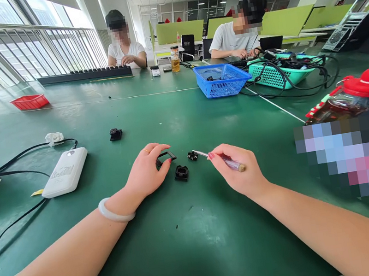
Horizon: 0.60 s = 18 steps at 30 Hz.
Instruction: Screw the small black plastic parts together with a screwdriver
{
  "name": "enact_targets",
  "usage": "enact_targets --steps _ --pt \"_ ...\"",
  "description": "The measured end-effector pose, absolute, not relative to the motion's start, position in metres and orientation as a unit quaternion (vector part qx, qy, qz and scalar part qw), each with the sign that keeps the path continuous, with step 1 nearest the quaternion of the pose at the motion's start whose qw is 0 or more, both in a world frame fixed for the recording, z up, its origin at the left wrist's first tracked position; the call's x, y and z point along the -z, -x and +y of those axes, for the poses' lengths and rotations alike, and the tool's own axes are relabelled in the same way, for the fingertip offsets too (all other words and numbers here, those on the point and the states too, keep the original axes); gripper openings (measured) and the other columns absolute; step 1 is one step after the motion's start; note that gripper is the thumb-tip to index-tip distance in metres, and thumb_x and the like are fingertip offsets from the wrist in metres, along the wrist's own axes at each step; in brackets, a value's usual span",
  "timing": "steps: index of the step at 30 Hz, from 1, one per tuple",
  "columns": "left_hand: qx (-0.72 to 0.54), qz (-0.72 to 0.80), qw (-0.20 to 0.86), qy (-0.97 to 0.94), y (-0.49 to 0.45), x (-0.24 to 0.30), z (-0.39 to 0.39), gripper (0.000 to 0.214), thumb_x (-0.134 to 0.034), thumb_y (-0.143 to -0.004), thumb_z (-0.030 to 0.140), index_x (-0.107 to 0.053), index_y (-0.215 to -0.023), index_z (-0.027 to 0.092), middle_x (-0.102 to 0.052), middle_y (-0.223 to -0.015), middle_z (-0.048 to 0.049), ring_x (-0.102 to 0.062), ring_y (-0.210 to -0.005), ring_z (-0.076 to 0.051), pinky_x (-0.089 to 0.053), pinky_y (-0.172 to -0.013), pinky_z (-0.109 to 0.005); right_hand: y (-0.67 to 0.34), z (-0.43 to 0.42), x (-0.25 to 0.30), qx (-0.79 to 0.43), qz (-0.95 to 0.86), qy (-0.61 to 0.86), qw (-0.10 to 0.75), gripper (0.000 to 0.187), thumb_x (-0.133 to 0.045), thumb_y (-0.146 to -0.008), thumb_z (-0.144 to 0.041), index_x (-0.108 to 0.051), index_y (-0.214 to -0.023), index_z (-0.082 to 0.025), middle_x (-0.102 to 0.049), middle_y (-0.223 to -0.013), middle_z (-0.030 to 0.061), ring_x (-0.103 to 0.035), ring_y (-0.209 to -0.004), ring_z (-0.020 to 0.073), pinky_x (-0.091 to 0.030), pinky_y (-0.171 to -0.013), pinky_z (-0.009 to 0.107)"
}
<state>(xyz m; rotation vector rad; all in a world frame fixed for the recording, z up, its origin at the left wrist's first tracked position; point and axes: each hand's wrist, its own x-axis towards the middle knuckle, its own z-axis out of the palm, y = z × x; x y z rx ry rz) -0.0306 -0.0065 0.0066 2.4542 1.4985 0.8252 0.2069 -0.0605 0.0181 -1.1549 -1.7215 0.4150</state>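
My left hand [146,172] pinches a small black square frame [165,157] just above the green table [202,247]. A pale bangle sits on that wrist. My right hand [237,171] is closed round a thin screwdriver [221,160], whose metal tip points left at a tiny black part [192,156]. Between the two hands, a black square housing [181,173] lies on the table. Another small black part [115,134] rests farther off to the left.
A white power bank [64,172] with black cables lies at the left. A red tray [29,102], a blue basket [220,79] and a teal basket [274,74] full of cables stand farther back. Two people sit across the table. A red-capped bottle [350,100] is at the right.
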Motion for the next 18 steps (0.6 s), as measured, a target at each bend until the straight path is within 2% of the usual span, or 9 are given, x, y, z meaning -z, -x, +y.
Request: enact_targets --steps 3,5,8,11,14,18 --pt "-0.211 0.535 0.042 -0.817 0.031 -0.007 -0.006 0.037 -0.049 -0.087 0.037 -0.063 -0.119 0.024 -0.058 -0.120 -0.0078 -0.062 -0.077 -0.019 -0.052 -0.079 -0.037 -0.208 -0.056 -0.017 -0.189 -0.686 0.504 0.490 0.032 -0.053 -0.092 -0.038 -0.054 -0.065 -0.020 -0.048 -0.055 -0.0029 -0.040 -0.049 0.0093 -0.032 -0.047 0.024" --pt "-0.173 0.541 0.024 -0.823 0.031 -0.008 -0.008 0.038 -0.047 -0.087 0.037 -0.064 -0.119 0.025 -0.059 -0.114 -0.0072 -0.061 -0.073 -0.019 -0.050 -0.083 -0.040 -0.208 -0.054 -0.016 -0.199 -0.677 0.514 0.487 0.033 -0.054 -0.091 -0.039 -0.054 -0.064 -0.020 -0.048 -0.055 -0.0029 -0.040 -0.049 0.0093 -0.031 -0.046 0.023" --pt "-0.132 0.530 0.010 -0.838 0.030 -0.011 -0.013 0.041 -0.047 -0.085 0.033 -0.063 -0.122 0.026 -0.062 -0.103 -0.0065 -0.062 -0.079 -0.022 -0.044 -0.093 -0.046 -0.209 -0.053 -0.015 -0.207 -0.680 0.519 0.475 0.034 -0.053 -0.091 -0.040 -0.054 -0.063 -0.020 -0.048 -0.053 -0.0027 -0.040 -0.048 0.0095 -0.031 -0.046 0.023" --pt "-0.137 0.508 -0.001 -0.851 0.026 -0.014 -0.019 0.041 -0.044 -0.087 0.031 -0.062 -0.123 0.026 -0.062 -0.103 -0.0076 -0.061 -0.092 -0.026 -0.041 -0.096 -0.049 -0.209 -0.053 -0.014 -0.204 -0.684 0.518 0.472 0.035 -0.053 -0.090 -0.039 -0.053 -0.061 -0.020 -0.046 -0.052 -0.0029 -0.039 -0.047 0.0097 -0.030 -0.045 0.024" --pt "-0.172 0.453 0.016 -0.874 0.020 -0.015 -0.023 0.044 -0.042 -0.092 0.038 -0.055 -0.132 0.027 -0.059 -0.122 -0.0099 -0.054 -0.114 -0.030 -0.036 -0.103 -0.050 -0.209 -0.053 -0.015 -0.198 -0.684 0.519 0.473 0.035 -0.053 -0.089 -0.038 -0.052 -0.059 -0.020 -0.043 -0.049 -0.0039 -0.037 -0.046 0.0093 -0.029 -0.045 0.024" --pt "-0.153 0.370 0.102 -0.911 0.009 -0.009 -0.023 0.065 -0.048 -0.091 0.053 -0.036 -0.148 0.024 -0.035 -0.154 -0.0111 -0.027 -0.142 -0.033 -0.027 -0.115 -0.050 -0.209 -0.054 -0.018 -0.193 -0.685 0.519 0.474 0.035 -0.052 -0.089 -0.035 -0.052 -0.057 -0.020 -0.041 -0.047 -0.0048 -0.037 -0.045 0.0090 -0.031 -0.046 0.024"
